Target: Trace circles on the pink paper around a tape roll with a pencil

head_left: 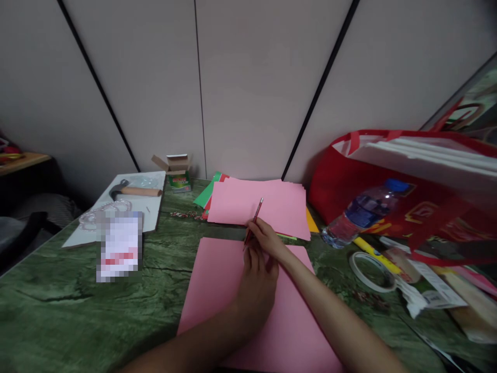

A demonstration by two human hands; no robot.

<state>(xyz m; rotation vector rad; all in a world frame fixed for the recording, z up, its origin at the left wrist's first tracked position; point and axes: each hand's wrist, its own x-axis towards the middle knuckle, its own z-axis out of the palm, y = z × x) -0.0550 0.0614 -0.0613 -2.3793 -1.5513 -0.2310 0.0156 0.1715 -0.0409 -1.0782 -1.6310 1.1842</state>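
A pencil (258,209) stands tilted in my right hand (268,239), its tip down by the far edge of a pink sheet of paper (217,290). The right fingers are closed round the pencil's lower part. My left hand (257,272) rests on the same sheet, fingers stretched forward and pressing down just below the pencil tip. Something pale shows at the left fingertips, too small to name. Beyond both hands lies a stack of pink paper (240,199), with green and red sheets (209,191) poking out at its left.
On the right are a water bottle (363,212), a red bag (334,176), a roll of tape (365,274), a yellow cutter (375,254) and scissors (438,349). A hammer (140,191) lies on a white board (151,223) at left, near a small open box (179,180).
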